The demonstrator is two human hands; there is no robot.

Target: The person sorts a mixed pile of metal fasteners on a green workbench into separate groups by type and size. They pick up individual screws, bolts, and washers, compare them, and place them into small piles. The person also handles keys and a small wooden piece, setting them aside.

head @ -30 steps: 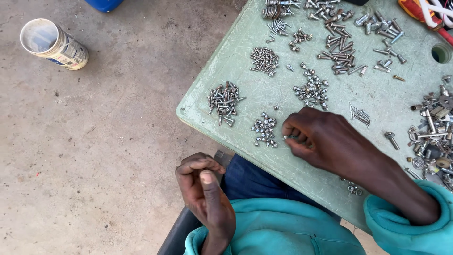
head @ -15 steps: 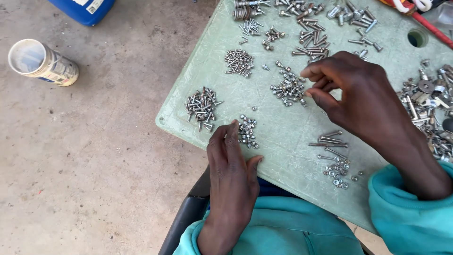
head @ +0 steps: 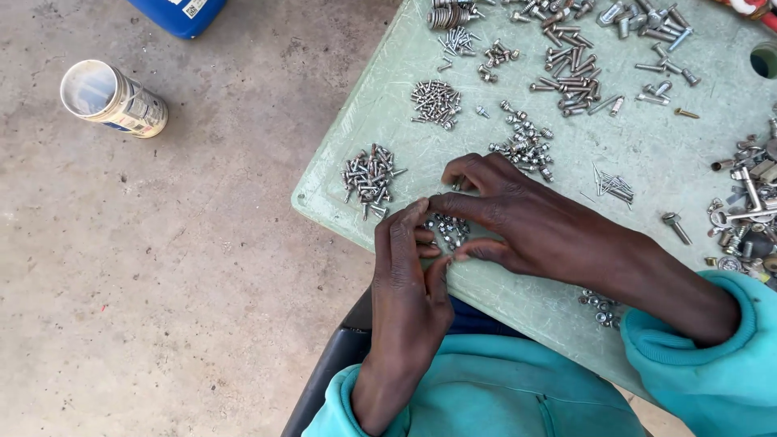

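Observation:
A pale green plastic table (head: 388, 113) carries several sorted piles of small metal screws and bolts. My left hand (head: 409, 279) rests at the near edge, fingers straight and pointing up beside a small pile of screws (head: 447, 231). My right hand (head: 526, 218) curves over that same pile from the right, its fingers bent around it and touching the table. Whether either hand pinches a screw is hidden. Another pile of screws (head: 368, 176) lies just left of both hands.
More screw heaps (head: 435, 101) (head: 526, 144) and bolts (head: 571, 69) lie farther back; mixed hardware (head: 749, 202) sits at the right edge. On the concrete floor to the left lie a cylindrical can (head: 113, 99) and a blue container (head: 182, 12).
My right hand came down from the far middle pile onto the near pile. My left hand rose from my lap onto the table edge and now meets the right hand there.

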